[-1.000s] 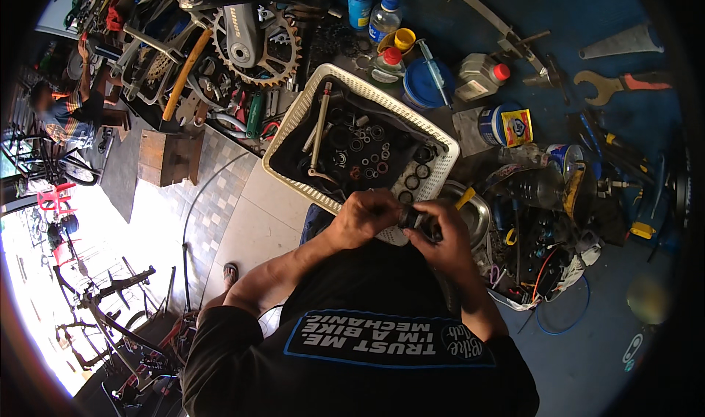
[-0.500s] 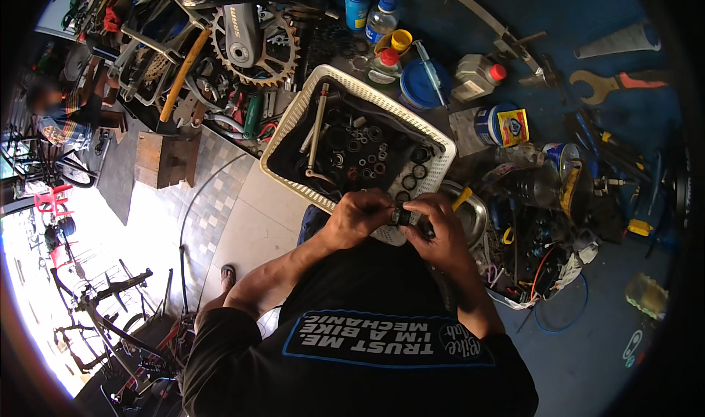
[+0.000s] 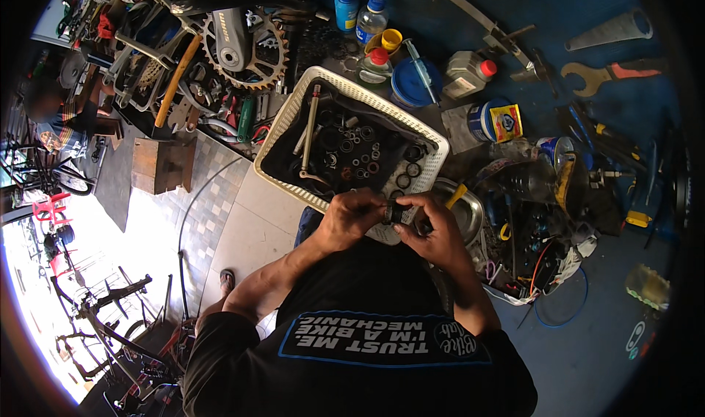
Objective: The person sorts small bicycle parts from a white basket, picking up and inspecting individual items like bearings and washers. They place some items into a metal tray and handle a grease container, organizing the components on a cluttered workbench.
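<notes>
Between my two hands is a small dark cylindrical bike part [image 3: 394, 212] with a greyish end on its left side. My left hand [image 3: 348, 217] is closed, its fingertips pinching that left end. From the other side, my right hand [image 3: 438, 230] grips the part between thumb and fingers. Both are held over the near right corner of a cream plastic basket [image 3: 283, 119]. Inside, a dark cloth carries loose rings and bearings [image 3: 360, 136], and a long metal axle [image 3: 311, 132] lies along the left. The fingers hide part of what I hold.
To the right of the basket stands a metal bowl [image 3: 468, 215] with a yellow-handled tool [image 3: 457, 195]. Bottles, a blue-lidded tub [image 3: 415, 83] and a red-capped jug [image 3: 470, 74] line the back. A crankset [image 3: 233, 49] and tools crowd the left; a wooden box [image 3: 163, 163] stands on the floor.
The view has shifted slightly, so the basket and bench items sit a little further left. Both hands stay on the part, and my right fingers and thumb have changed position slightly around it.
</notes>
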Demonstrator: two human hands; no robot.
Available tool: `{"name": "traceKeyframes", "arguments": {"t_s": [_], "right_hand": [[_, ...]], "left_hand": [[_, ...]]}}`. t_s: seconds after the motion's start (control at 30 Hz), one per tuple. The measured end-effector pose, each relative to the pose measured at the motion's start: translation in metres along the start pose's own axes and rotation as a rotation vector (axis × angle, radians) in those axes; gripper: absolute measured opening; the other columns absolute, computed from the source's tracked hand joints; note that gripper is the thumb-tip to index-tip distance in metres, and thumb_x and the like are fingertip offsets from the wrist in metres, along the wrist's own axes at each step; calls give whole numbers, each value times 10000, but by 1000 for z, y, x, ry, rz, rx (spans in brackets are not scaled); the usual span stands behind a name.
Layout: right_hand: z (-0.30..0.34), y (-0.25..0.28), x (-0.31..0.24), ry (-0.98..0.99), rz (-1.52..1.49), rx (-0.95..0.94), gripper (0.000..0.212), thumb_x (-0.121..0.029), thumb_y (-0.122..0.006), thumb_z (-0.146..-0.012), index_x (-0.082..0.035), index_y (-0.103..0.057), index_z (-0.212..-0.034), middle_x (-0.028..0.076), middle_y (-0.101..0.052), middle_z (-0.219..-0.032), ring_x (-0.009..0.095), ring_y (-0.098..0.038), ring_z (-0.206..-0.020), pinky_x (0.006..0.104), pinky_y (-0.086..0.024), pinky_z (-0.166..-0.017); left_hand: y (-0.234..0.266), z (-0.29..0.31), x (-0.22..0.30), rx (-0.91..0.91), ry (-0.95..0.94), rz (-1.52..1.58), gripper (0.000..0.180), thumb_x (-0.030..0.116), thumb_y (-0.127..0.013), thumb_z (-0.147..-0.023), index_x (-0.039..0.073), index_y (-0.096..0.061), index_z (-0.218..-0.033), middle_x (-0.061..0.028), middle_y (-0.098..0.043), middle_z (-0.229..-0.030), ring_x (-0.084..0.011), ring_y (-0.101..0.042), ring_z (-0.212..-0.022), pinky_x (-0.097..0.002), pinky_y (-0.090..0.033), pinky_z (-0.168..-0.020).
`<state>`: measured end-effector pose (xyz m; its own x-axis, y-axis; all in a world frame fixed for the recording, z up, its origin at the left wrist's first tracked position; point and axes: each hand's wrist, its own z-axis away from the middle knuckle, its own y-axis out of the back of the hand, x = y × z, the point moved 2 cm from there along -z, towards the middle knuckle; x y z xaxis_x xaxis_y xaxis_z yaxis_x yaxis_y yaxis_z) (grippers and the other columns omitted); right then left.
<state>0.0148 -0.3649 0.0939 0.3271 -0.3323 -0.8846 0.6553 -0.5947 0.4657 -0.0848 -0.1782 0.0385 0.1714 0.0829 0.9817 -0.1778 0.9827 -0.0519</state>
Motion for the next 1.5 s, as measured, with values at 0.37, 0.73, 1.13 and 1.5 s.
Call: {"name": "traceKeyframes", "arguments": {"t_s": [0.37, 0.73, 1.13, 1.5], "right_hand": [[4, -1, 8, -66, -58, -24, 427, -220, -874, -901, -26, -687, -1233, 56, -772, -978, 107, -674, -779, 270, -492, -648], [4, -1, 10, -103, -56, -47, 472, -220, -899, -869, -61, -692, -1263, 43, -756, -1066, 100, -606, -722, 263, -475, -641], [3, -2, 13, -104, -69, -46, 493, -196, -912, -846, -68, -693, -1268, 41, -733, -1090, 95, -575, -714, 272, -467, -634], [5, 0, 19, -77, -38, -61, 493, -179, -905, -845, -57, -686, -1269, 3, -704, -982, 53, -484, -631, 244, -417, -584]], "left_hand": [[-1, 0, 0, 31, -74, -68, 124, 68, -796, -954, -3, -776, -1054, -88, -731, -916, -161, -730, -817, -295, -555, -712], [-1, 0, -1, 39, -88, -88, 131, 65, -798, -949, -3, -779, -1059, -90, -727, -911, -156, -703, -796, -304, -539, -708], [1, -1, -5, 44, -101, -72, 134, 59, -791, -951, -8, -781, -1067, -89, -717, -896, -159, -704, -793, -309, -534, -698], [1, -1, -1, 20, -130, -107, 129, 61, -797, -950, -4, -775, -1059, -79, -719, -892, -139, -690, -787, -307, -527, -689]]}}
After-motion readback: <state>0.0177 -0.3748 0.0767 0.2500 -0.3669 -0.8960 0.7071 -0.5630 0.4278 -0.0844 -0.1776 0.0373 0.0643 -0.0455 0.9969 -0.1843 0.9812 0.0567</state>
